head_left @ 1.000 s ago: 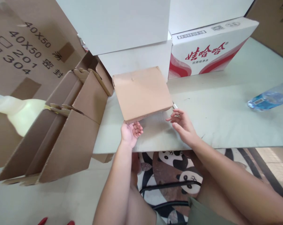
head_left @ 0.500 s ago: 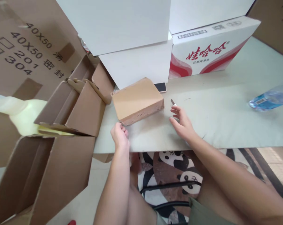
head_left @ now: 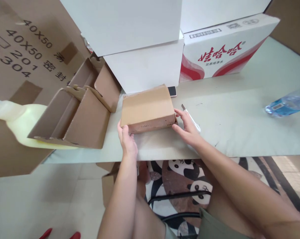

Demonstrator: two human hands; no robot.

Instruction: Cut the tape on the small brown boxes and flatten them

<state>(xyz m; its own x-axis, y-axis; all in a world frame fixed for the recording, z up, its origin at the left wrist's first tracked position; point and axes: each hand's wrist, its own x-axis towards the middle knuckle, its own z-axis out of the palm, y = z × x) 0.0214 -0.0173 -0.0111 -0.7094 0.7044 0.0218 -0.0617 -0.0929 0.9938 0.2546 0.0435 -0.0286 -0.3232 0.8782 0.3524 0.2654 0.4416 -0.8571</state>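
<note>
A flat brown cardboard box (head_left: 147, 108) lies on the covered table, its printed narrow side facing me. My left hand (head_left: 127, 139) is closed on its near left corner, with the thumb against the front and the fingers partly hidden at the end. At the opposite end, my right hand (head_left: 187, 127) has its thumb and fingertips around the near right corner. A white utility knife (head_left: 193, 121) with its blade out rests on the table just beyond my right hand, partly covered by it. Behind the box, a phone-like device (head_left: 172, 91) is half hidden.
Open cardboard boxes (head_left: 89, 119) stand at the left beside a pale yellow container (head_left: 28, 124). White cartons (head_left: 145, 69) are stacked at the back, near a red-and-white water carton (head_left: 219, 56). A plastic bottle (head_left: 286, 103) lies at the right. Red shoe tips (head_left: 75, 235) show below.
My right hand has let go of the knife and moved left onto the box. My left hand has taken a fuller hold of the corner. The nearest open box at lower left is gone.
</note>
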